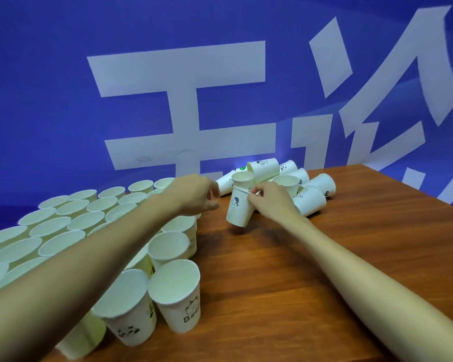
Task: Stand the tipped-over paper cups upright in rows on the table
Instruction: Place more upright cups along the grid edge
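Behind the far edge, a blue backdrop (50,100) filling the upper half of the view, curved by the wide lens. Printed across it, large white characters (183,108), cut off at the right edge and at the bottom. Paler blue swooping bands (392,95) running through the blue toward the right. Faint scuff marks (168,154) on the lowest white stroke.
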Demonstrator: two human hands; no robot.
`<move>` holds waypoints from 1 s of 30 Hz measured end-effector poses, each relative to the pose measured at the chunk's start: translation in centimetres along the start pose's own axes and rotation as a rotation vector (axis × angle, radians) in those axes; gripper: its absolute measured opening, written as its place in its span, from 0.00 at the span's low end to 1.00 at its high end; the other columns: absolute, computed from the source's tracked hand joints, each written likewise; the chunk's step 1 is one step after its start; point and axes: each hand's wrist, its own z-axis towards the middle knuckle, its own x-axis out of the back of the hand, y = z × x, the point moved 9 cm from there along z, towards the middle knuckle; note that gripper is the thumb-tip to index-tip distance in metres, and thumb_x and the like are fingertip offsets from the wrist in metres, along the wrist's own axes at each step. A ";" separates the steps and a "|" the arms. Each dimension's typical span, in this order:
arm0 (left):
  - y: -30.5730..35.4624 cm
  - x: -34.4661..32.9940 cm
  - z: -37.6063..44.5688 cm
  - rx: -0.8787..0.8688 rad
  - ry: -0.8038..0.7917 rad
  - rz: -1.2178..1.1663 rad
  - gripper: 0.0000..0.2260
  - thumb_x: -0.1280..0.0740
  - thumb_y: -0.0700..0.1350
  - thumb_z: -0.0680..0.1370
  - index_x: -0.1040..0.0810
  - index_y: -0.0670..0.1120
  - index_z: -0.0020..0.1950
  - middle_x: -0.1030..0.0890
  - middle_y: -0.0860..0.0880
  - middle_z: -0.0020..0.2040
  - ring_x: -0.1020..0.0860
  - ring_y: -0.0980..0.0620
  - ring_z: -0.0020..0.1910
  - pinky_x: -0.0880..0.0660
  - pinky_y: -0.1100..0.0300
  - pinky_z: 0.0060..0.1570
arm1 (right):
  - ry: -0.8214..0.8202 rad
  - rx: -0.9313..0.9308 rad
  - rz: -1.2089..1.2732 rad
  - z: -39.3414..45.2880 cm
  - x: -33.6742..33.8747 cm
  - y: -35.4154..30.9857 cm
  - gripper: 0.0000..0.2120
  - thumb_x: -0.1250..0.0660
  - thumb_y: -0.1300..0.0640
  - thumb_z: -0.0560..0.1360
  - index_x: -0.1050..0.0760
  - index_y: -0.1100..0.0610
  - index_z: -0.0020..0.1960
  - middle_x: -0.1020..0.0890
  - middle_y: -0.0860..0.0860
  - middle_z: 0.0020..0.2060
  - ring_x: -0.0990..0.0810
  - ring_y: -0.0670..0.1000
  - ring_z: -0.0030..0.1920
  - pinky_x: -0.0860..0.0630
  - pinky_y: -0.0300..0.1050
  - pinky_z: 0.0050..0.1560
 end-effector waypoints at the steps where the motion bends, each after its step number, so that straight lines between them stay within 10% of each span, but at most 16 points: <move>1: -0.5 0.3 0.3 0.006 0.006 0.004 0.14 0.35 0.55 0.78 0.23 0.53 0.61 0.19 0.52 0.54 0.22 0.54 0.48 0.28 0.61 0.40 | 0.004 0.034 -0.015 0.3 -0.2 -0.8 0.07 0.36 0.53 0.72 0.20 0.46 0.45 0.21 0.44 0.35 0.22 0.48 0.42 0.25 0.46 0.43; 17: -11.4 -5.4 6.6 0.200 -0.071 -0.090 0.20 0.43 0.52 0.83 0.35 0.50 0.74 0.32 0.47 0.72 0.31 0.45 0.68 0.30 0.50 0.65 | 0.012 0.217 -0.302 8.1 -7.8 -5.9 0.10 0.39 0.55 0.76 0.19 0.52 0.52 0.16 0.52 0.47 0.20 0.56 0.49 0.30 0.44 0.40; 30: -12.3 -7.9 9.1 0.160 -0.091 -0.005 0.23 0.44 0.59 0.81 0.36 0.51 0.74 0.24 0.46 0.66 0.29 0.45 0.64 0.28 0.52 0.57 | 0.039 0.209 -0.337 10.5 -9.2 -5.1 0.15 0.37 0.54 0.75 0.21 0.50 0.60 0.16 0.52 0.50 0.20 0.56 0.53 0.30 0.45 0.43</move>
